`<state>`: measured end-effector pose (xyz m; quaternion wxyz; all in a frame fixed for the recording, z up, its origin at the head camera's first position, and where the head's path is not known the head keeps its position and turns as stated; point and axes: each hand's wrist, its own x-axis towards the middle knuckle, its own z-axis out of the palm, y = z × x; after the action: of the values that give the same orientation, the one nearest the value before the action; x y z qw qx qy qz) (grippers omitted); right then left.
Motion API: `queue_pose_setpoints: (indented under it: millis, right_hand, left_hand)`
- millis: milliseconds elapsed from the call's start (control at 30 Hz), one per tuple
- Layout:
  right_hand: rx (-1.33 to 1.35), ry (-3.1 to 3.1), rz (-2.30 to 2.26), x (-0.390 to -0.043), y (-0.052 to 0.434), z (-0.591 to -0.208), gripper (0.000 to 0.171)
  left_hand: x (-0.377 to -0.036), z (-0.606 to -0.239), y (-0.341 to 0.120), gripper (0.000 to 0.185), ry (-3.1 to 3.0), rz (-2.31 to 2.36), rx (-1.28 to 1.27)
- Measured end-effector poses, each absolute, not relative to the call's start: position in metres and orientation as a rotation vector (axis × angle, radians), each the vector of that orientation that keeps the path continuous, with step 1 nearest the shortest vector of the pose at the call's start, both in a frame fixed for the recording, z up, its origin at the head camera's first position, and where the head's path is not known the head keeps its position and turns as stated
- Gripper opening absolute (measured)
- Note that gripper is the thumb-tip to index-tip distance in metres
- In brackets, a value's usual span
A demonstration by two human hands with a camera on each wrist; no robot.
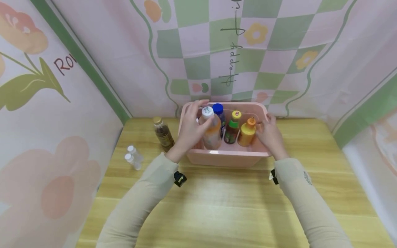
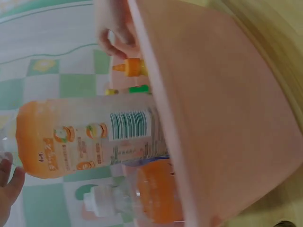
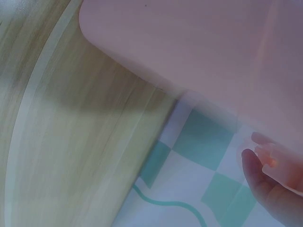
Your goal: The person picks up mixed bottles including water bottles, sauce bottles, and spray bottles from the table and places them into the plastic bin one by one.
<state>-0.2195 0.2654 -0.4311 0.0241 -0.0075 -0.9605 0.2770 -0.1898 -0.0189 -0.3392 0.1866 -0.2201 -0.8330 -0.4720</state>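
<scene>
Two hands are at the pink basket (image 1: 227,159) on the worktop (image 1: 217,203); in my head view, the left hand (image 1: 190,128) has fingers and thumb parted round the top of a white-capped bottle (image 1: 212,137), upright in the basket's left part; a yellow squeeze bottle (image 1: 246,135) stands near the right hand (image 1: 271,135); from the left wrist I see fingertips at the bottle's neck; from the right wrist, a dim, cropped view, fingers seem curled round the basket's rim.

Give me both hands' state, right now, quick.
Left hand: closed, holding the large bottle near its top.
Right hand: closed, holding the right end of the pink bin.
</scene>
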Motion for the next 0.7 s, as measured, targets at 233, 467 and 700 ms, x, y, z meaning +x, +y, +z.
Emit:
queue_pose_setpoints:
  millis: [233,467,700]
  right_hand:
    - [-0.029,-2.963,0.842,-0.221,0.265,-0.433,0.041]
    - [-0.024,-2.956,0.83,-0.221,0.265,-0.434,0.04]
    - [-0.026,-2.951,0.826,-0.22,0.264,-0.434,0.038]
  left_hand:
    - [-0.193,-0.354,-0.017,0.048,-2.335,-1.445,-0.676]
    - [-0.197,-0.363,-0.014,0.048,-2.425,-1.452,-0.605]
    - [-0.202,-0.371,-0.013,0.048,-2.517,-1.457,-0.552]
